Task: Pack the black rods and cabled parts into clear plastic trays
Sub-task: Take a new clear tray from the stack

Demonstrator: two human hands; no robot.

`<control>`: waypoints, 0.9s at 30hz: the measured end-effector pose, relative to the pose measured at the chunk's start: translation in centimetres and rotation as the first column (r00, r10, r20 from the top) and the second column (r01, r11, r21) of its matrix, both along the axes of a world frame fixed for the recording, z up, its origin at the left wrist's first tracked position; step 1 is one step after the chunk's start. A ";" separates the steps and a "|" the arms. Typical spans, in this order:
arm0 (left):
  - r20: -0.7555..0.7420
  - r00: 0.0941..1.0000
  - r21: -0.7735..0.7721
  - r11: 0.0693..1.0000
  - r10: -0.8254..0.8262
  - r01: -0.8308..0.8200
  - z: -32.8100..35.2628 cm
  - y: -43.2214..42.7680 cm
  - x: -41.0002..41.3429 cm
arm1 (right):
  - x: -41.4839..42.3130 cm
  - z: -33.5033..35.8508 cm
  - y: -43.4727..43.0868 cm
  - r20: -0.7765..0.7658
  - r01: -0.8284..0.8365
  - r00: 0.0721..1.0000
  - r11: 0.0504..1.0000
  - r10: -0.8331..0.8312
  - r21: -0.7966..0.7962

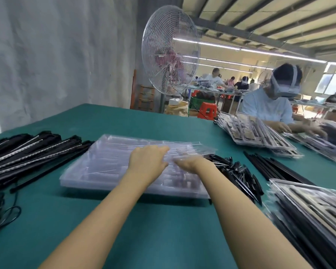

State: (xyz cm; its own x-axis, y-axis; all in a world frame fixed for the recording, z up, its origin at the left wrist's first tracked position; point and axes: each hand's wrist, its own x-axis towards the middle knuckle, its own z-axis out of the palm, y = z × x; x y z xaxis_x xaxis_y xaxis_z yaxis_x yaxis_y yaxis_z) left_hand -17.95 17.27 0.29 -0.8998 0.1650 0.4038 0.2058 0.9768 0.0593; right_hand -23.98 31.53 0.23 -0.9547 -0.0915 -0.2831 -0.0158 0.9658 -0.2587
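A stack of clear plastic trays [105, 171] lies on the green table in front of me. Its top tray is tilted up at the right edge. My left hand [147, 162] rests flat on the top tray with its fingers spread. My right hand [188, 164] reaches in from the right, its fingers slid under the raised tray and blurred through the plastic. Black rods [27, 152] are piled at the left. A heap of black cabled parts [239, 173] lies just right of the trays. More long black rods [270, 167] lie beyond them.
Filled trays [308, 208] are stacked at the near right. Loose black cables [0, 212] lie at the left edge. Across the table a person [268, 107] works over more filled trays [256, 133]. A large fan [169, 51] stands behind the table.
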 end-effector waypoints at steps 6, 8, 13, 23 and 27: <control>-0.007 0.999 0.070 0.997 -0.037 0.038 2.8 -0.5 -3.0 | -1.9 -1.3 -1.2 -0.304 0.023 0.952 0.989 0.022 0.143; -0.069 0.997 0.051 0.998 -0.029 0.033 3.7 -0.8 -3.6 | -2.2 -2.7 -1.8 -0.373 0.019 0.925 0.969 0.077 0.247; -0.198 0.979 0.036 0.998 -0.044 0.052 6.3 -1.7 -5.3 | -3.1 -3.9 -1.3 -0.362 -0.025 0.922 0.955 0.136 0.295; -0.298 0.953 0.080 0.996 0.052 -0.029 9.9 -3.5 -8.7 | -3.1 -3.5 -1.3 -0.324 -0.015 0.936 0.938 0.135 0.346; -0.344 0.933 0.070 0.994 0.104 -0.085 10.0 -4.0 -9.5 | -2.8 -3.6 -1.3 -0.312 -0.028 0.940 0.940 0.140 0.339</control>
